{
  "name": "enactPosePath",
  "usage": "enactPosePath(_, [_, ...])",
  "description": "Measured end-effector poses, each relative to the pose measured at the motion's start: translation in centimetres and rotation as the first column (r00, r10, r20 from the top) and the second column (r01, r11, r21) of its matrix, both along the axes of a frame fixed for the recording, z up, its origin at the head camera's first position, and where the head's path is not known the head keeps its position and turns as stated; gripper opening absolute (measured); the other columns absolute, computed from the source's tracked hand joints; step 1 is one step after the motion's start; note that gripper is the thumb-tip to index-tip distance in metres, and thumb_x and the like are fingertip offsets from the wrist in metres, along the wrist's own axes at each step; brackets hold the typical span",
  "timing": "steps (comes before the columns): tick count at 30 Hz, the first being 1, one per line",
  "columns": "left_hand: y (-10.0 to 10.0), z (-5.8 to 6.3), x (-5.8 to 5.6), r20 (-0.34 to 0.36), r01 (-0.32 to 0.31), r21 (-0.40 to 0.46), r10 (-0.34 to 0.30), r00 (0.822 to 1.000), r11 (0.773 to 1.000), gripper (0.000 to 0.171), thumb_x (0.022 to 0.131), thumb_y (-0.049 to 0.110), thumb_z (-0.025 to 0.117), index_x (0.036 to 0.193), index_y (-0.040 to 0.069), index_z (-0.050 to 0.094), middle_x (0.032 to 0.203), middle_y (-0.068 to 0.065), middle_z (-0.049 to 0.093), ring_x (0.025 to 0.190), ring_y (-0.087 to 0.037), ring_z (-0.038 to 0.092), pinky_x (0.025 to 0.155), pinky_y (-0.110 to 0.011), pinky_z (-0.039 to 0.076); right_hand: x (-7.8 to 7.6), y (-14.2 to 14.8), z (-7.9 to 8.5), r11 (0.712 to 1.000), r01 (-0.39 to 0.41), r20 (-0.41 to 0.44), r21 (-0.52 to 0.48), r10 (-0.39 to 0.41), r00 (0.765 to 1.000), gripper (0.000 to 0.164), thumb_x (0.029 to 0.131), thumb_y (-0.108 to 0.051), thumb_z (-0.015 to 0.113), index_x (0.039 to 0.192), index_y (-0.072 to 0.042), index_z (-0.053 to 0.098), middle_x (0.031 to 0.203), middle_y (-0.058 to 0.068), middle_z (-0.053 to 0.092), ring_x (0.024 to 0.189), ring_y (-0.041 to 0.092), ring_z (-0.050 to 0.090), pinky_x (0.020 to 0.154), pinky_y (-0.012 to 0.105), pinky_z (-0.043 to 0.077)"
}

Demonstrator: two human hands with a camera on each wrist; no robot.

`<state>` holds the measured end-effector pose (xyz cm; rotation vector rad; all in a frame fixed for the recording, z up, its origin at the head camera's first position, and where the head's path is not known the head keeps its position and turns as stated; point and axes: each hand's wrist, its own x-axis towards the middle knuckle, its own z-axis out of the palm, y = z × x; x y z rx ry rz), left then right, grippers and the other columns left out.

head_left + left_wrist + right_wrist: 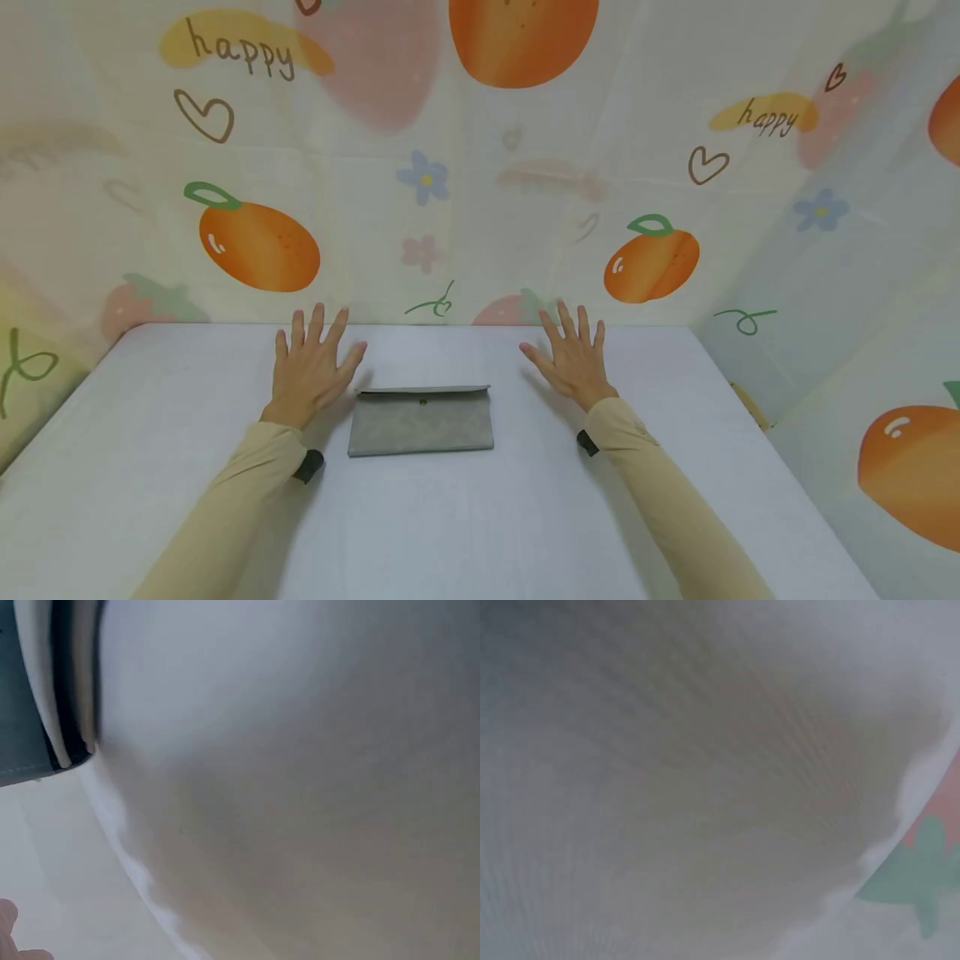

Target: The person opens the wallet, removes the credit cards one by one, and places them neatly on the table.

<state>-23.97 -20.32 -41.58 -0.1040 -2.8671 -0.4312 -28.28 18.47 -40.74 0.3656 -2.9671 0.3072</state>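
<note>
Here it is, the landmark of the scene: a flat, rectangular grey pouch with a leathery look (422, 427), lying on the white-covered table (420, 525), its long sides running left to right and a small round stud (423, 402) near its far edge. Just beside its far left corner, there's the left hand (309, 375), fingers straight and fanned wide, thumb angled towards the pouch, grasping nothing. Over to the pouch's right, farther off, the right hand (573, 358) mirrors it: fingers spread, thumb turned inward, nothing held. Both reach past the pouch's far edge; whether either palm meets the table, I can't tell. The left wrist view catches the pouch's end, its layers parted by a dark gap. Beige sleeves (247, 483) come in on either side of the pouch, and beyond it hangs pale printed fabric (480, 208) with bright oranges, hearts and "happy" lettering.
</note>
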Motion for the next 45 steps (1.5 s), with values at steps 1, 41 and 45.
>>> enactPosePath(1, [0.0, 0.0, 0.1, 0.003, 0.003, 0.005, -0.003, 1.000, 1.000, 0.070, 0.101, 0.055, 0.033, 0.159, 0.016, 0.022, 0.163, -0.026, 0.013, 0.149, -0.054, 0.006, 0.116, -0.072, 0.004, 0.1, 0.0, 0.0, 1.000, 0.000, 0.003, -0.003, 0.000, 1.000, 0.077, 0.098, -0.064, 0.038, 0.159, -0.019, 0.022, 0.168, 0.012, 0.005, 0.153, 0.043, -0.001, 0.118, 0.069, -0.004])
enactPosePath(41, [2.5, 0.8, 3.7, 0.060, 0.058, 0.324, -0.081, 0.995, 0.944, 0.064, 0.103, 0.045, 0.044, 0.154, 0.007, 0.033, 0.158, -0.028, 0.028, 0.143, -0.050, 0.028, 0.114, -0.067, 0.024, 4.5, -1.0, 1.6, 0.903, -0.070, 0.156, -0.423, 0.149, 0.976, 0.074, 0.098, -0.046, 0.056, 0.157, -0.011, 0.028, 0.167, 0.016, 0.011, 0.154, 0.041, 0.004, 0.120, 0.067, 0.009])
enactPosePath(45, [2.8, 0.7, 4.2, 0.085, 0.045, 0.348, -0.079, 0.993, 0.937, 0.060, 0.103, 0.042, 0.044, 0.152, 0.009, 0.038, 0.156, -0.024, 0.034, 0.141, -0.048, 0.033, 0.111, -0.067, 0.029, 5.2, -1.3, 1.3, 0.873, -0.079, 0.210, -0.481, 0.202, 0.957, 0.072, 0.098, -0.042, 0.058, 0.156, -0.011, 0.029, 0.167, 0.014, 0.012, 0.154, 0.038, 0.008, 0.120, 0.066, 0.013])
